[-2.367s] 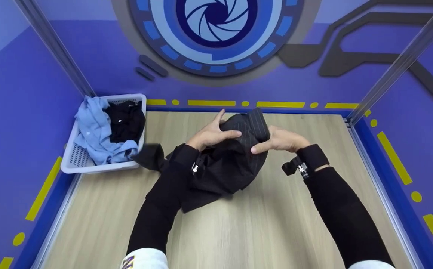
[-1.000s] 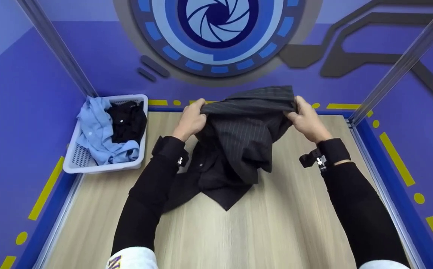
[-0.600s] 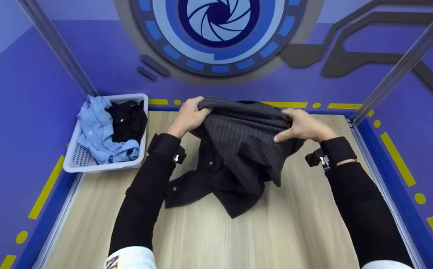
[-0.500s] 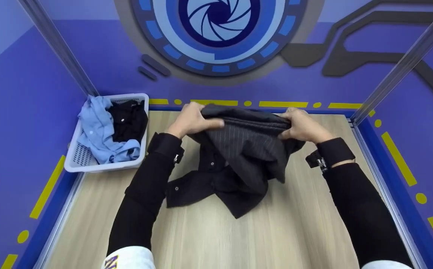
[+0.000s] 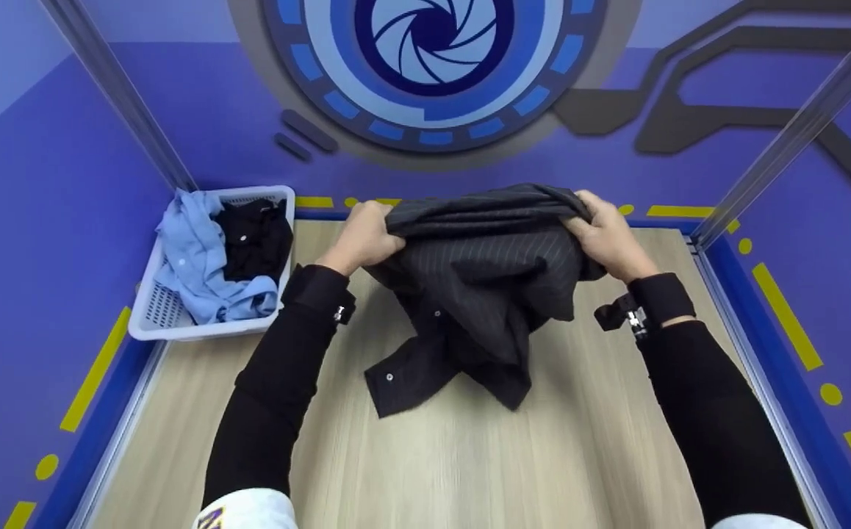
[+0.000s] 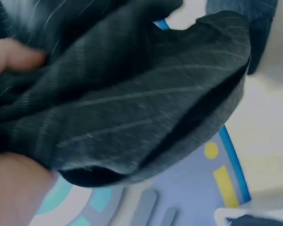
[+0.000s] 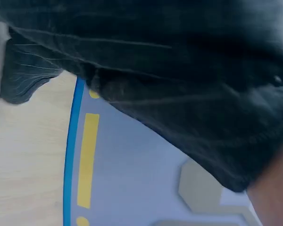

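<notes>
A dark pinstriped shirt (image 5: pixel 488 268) with small white buttons stretches between both hands in the head view, its upper edge gathered in folds. My left hand (image 5: pixel 364 236) grips the left end of that edge, thumb toward me. At the opposite end, my right hand (image 5: pixel 605 235) pinches the cloth. Below, the shirt hangs bunched, and a cuff (image 5: pixel 403 378) and a pointed corner droop toward the table. In the left wrist view the folded cloth (image 6: pixel 137 103) opens into a loose pocket beside the thumb. Cloth hides most of the right fingers in the right wrist view.
A white plastic basket (image 5: pixel 289 257) stands at the back left, holding a light blue garment (image 5: pixel 194 239) and a black garment (image 5: pixel 258 242). The wooden tabletop (image 5: pixel 455 470) is bounded by a blue back wall (image 5: pixel 389 180) and side walls with metal corner posts.
The shirt went from a bunched heap to being held up between hands that moved apart. Over the last half second, the left thumb has closed onto the cloth, and the hanging cuff has swung right.
</notes>
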`<state>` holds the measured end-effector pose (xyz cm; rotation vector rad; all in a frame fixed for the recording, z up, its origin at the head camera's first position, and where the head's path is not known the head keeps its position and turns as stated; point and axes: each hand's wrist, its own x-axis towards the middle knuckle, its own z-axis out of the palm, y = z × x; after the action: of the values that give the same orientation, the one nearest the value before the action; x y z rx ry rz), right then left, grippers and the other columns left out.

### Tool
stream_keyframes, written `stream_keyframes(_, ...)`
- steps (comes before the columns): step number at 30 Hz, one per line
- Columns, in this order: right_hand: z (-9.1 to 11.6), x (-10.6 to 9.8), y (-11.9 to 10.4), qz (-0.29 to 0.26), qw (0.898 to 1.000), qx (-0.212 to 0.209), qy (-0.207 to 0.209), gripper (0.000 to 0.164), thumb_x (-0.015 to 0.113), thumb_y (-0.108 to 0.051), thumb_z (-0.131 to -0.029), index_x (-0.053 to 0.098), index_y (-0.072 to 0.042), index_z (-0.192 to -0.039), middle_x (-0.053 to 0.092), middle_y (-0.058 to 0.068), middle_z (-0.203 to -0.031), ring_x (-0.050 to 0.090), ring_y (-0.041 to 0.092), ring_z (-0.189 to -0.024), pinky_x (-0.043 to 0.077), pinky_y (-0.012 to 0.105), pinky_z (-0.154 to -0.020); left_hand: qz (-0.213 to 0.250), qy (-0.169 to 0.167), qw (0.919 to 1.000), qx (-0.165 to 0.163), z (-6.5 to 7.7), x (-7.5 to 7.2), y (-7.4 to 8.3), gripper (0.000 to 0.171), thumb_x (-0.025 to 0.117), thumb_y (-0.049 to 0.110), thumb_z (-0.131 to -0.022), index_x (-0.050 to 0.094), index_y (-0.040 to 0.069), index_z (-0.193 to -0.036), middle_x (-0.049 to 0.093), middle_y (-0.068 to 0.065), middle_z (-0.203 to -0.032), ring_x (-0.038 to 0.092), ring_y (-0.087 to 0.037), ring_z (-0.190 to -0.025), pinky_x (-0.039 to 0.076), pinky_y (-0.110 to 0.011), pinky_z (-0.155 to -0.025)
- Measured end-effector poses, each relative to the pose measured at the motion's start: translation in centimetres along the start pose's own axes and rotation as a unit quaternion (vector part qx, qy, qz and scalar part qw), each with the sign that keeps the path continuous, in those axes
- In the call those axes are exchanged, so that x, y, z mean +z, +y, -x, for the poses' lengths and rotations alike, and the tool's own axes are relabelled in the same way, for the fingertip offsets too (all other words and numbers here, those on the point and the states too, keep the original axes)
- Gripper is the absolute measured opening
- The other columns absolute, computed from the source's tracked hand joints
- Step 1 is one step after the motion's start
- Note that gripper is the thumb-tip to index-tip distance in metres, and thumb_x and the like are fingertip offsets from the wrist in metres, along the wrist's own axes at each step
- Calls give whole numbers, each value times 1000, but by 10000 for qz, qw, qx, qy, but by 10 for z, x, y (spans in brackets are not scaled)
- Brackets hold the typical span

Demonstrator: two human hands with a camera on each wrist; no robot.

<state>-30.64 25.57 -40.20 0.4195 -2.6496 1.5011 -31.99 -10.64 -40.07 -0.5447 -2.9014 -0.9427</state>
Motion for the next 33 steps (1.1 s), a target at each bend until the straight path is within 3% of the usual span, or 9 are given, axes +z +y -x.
stream_keyframes(4, 2, -5, -1, 320, 9988, -18, -372, 39, 70, -22, -90, 60, -2, -121, 63, 9, -106, 56, 14, -87, 43, 22, -77, 543, 435, 9975, 147, 1, -4, -2, 11, 65, 7, -69, 69, 7, -79, 68, -7, -81, 54, -20, -72, 44, -32, -71)
stream_keyframes(8, 4, -6, 0, 866, 9929, -152, -796, 51, 80, -23, -80, 61, -11, -127, 66, 9, -110, 58, 16, -89, 44, 25, -78, 425, 307, 9986, 118, 8, -11, -3, 26, 65, 14, -75, 74, 14, -100, 73, -7, -100, 64, -18, -86, 48, -32, -80)
stream_keyframes(14, 7, -12, -11, 1145, 9848, -330, -1265, 36, 76, -29, -85, 65, -17, -117, 66, 5, -96, 57, 18, -73, 44, 27, -69, -108, -521, 9986, -77, 19, -32, 8, 17, 65, 21, -86, 68, 9, -98, 70, -12, -95, 62, -25, -90, 46, -38, -84)
stream_keyframes(19, 10, -39, -31, 935, 9748, -75, -2026, 35, 70, -39, -88, 65, -22, -117, 67, 2, -103, 60, 16, -82, 46, 26, -72, -46, -1483, 9889, -73, 18, -57, 27, 27, 66, 29, -90, 66, 17, -114, 68, -6, -107, 62, -22, -96, 44, -38, -86)
stream_keyframes(22, 11, -54, -42, 735, 9626, 77, -2606, 29, 66, -37, -91, 68, -19, -114, 66, 4, -111, 61, 12, -89, 47, 24, -74, 235, -2279, 9733, -109, 20, -71, 30, 24, 68, 39, -89, 61, 17, -82, 55, 1, -70, 52, -14, -62, 41, -29, -67)
stream_keyframes(25, 11, -65, -48, 329, 9475, -20, -3182, 28, 62, -27, -95, 66, -15, -120, 66, 7, -116, 63, 12, -96, 48, 22, -78, 885, -3271, 9408, -96, 19, -79, 28, 34, 69, 38, -89, 52, 16, -69, 39, 5, -58, 37, -10, -50, 34, -25, -56)
stream_keyframes(28, 11, -70, -48, -339, 9331, -66, -3579, 36, 58, -17, -97, 57, -10, -133, 63, 9, -126, 62, 14, -106, 49, 22, -86, 1820, -4035, 8967, -40, 18, -83, 21, 14, 70, 26, -90, 69, 12, -92, 63, 2, -78, 59, -10, -67, 46, -22, -67)
stream_keyframes(30, 11, -69, -45, -758, 9301, 153, -3591, 41, 57, -15, -98, 52, -9, -139, 59, 7, -131, 61, 14, -110, 49, 22, -89, 2382, -4202, 8756, -61, 18, -82, 14, 29, 72, 18, -88, 66, 11, -116, 68, -3, -106, 65, -15, -92, 50, -25, -83)
stream_keyframes(33, 10, -65, -36, -1061, 9390, 521, -3230, 47, 59, -17, -97, 47, -11, -142, 56, 5, -134, 60, 13, -111, 49, 22, -90, 2792, -3881, 8783, 11, 16, -77, 1, 58, 76, 13, -84, 54, 16, -137, 58, -4, -134, 57, -20, -119, 43, -32, -101)
